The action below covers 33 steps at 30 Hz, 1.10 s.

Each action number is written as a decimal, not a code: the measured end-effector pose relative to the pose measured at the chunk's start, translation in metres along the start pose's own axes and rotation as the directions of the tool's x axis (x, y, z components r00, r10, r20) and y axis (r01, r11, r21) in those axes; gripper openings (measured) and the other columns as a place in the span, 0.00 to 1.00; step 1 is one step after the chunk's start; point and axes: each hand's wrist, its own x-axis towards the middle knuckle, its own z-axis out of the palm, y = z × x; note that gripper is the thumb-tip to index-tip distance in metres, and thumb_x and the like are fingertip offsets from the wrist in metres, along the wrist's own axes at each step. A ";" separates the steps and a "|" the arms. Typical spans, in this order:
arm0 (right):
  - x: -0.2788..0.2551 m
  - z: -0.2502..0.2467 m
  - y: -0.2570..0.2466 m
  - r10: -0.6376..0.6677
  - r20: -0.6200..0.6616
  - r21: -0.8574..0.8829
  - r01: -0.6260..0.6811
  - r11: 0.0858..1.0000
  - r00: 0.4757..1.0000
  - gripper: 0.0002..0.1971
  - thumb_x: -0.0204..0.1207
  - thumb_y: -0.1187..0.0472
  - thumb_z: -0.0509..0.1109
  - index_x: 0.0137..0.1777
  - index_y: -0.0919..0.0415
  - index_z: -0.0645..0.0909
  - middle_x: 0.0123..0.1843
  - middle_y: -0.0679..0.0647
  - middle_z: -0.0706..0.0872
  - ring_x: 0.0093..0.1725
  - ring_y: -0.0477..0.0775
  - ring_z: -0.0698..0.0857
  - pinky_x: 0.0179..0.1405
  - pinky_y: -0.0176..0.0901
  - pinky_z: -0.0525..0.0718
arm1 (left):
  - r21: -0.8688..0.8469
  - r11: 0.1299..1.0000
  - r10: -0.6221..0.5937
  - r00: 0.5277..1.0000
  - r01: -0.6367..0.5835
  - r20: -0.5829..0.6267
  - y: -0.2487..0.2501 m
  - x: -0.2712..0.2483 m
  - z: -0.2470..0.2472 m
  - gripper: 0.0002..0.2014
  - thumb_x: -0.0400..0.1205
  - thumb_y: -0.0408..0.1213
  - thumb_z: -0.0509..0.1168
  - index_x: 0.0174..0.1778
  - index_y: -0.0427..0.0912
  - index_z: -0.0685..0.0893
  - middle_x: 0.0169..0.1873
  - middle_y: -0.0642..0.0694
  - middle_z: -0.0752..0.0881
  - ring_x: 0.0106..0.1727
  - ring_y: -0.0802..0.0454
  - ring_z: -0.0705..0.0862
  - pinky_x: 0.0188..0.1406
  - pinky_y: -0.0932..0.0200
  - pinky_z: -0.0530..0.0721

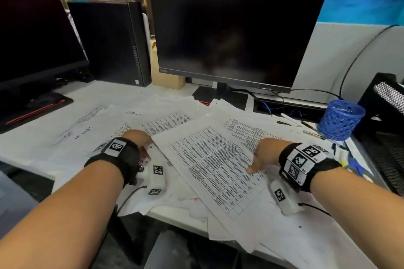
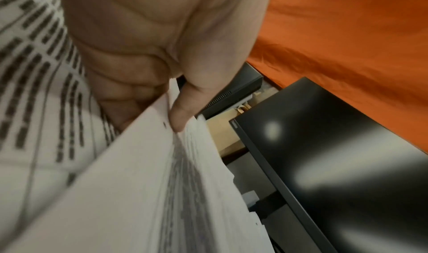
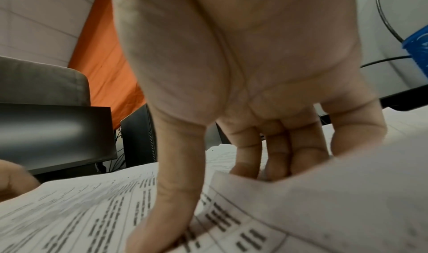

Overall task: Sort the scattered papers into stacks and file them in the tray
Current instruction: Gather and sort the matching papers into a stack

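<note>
while the left hand (image 1: 140, 141) pinches the printed sheet (image 1: 214, 166) (thumb on top), the right hand (image 1: 265, 154) grips its other edge

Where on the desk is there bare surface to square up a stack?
Bare white desk shows at the left, between the red-trimmed monitor base and the scattered printed papers. A narrower strip lies before the black computer tower. Around the blue mesh pen cup it is crowded with pens.

Head camera looks down and forward over the central monitor (image 1: 238, 30) and printed papers (image 1: 209, 159). Both wrist cameras sit very close above those papers, facing toward that monitor, which all views share.
</note>
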 end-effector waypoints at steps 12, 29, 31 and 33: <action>0.011 -0.007 0.039 -0.027 -0.109 0.727 0.098 0.680 0.994 0.25 0.70 0.61 0.78 0.67 0.63 0.81 0.65 0.57 0.85 0.64 0.59 0.83 0.72 0.56 0.75 | -0.106 0.994 0.040 0.999 -0.040 -0.008 -0.012 0.000 -0.032 0.19 0.83 0.30 0.64 0.68 0.24 0.74 0.65 0.26 0.79 0.65 0.30 0.81 0.62 0.39 0.82; 0.002 -0.013 0.012 -0.018 -0.244 0.210 0.071 0.975 0.969 0.19 0.84 0.58 0.56 0.68 0.66 0.79 0.69 0.59 0.81 0.69 0.58 0.78 0.68 0.46 0.75 | 0.233 0.920 0.304 0.949 -0.314 0.080 -0.012 -0.016 -0.011 0.35 0.65 0.53 0.80 0.63 0.36 0.82 0.59 0.39 0.86 0.58 0.39 0.85 0.62 0.40 0.82; 0.008 -0.019 0.047 0.028 -0.261 0.210 0.028 0.977 0.965 0.20 0.82 0.57 0.60 0.72 0.63 0.76 0.73 0.58 0.77 0.72 0.58 0.76 0.72 0.47 0.73 | 0.181 0.922 0.319 0.937 -0.342 0.142 -0.015 -0.021 -0.014 0.32 0.67 0.49 0.79 0.65 0.39 0.82 0.60 0.42 0.86 0.60 0.41 0.84 0.64 0.42 0.79; 0.017 -0.024 0.076 0.069 -0.263 0.242 -0.003 0.970 0.962 0.26 0.80 0.53 0.64 0.77 0.57 0.70 0.78 0.54 0.71 0.76 0.57 0.71 0.76 0.47 0.68 | 0.208 0.899 0.337 0.912 -0.385 0.232 -0.017 -0.028 -0.014 0.33 0.69 0.48 0.77 0.69 0.43 0.80 0.64 0.44 0.84 0.64 0.43 0.82 0.68 0.45 0.75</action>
